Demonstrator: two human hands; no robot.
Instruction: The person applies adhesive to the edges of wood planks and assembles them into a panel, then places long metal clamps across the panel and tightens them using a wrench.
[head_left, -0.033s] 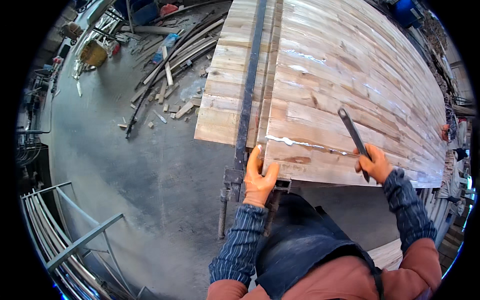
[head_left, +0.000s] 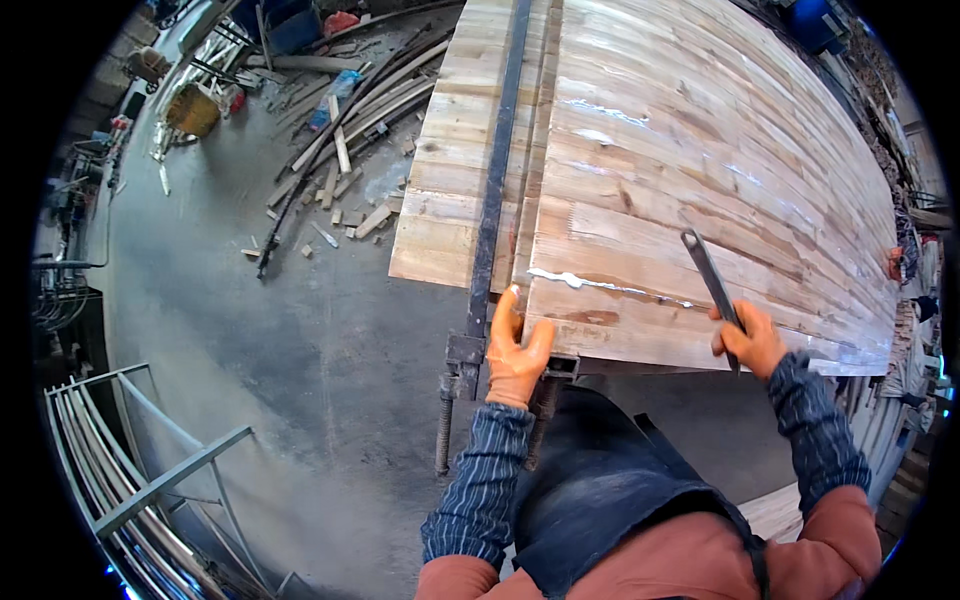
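A large panel of glued wood strips (head_left: 640,200) fills the upper right, with a line of white glue (head_left: 575,280) near its closest edge. My left hand (head_left: 517,355), in an orange glove, grips the near left corner of this panel, thumb and finger on either side. Beside it are a dark steel clamp bar (head_left: 497,180) and its threaded screw (head_left: 443,430). In an orange glove too, my right hand (head_left: 755,342) is closed around a dark flat metal bar with a hole in its end (head_left: 708,270), possibly a wrench. It is held slanted above the panel's near edge.
Another wood panel (head_left: 440,210) lies under the clamp bar on the left. Wood offcuts and long strips (head_left: 350,150) litter the floor at upper left. A metal rack with long rods (head_left: 180,470) stands at lower left. A blue drum (head_left: 815,25) is at far upper right.
The metal bar in my right hand has tipped slightly, its holed end a little lower and to the right. My left hand stays at the panel's corner.
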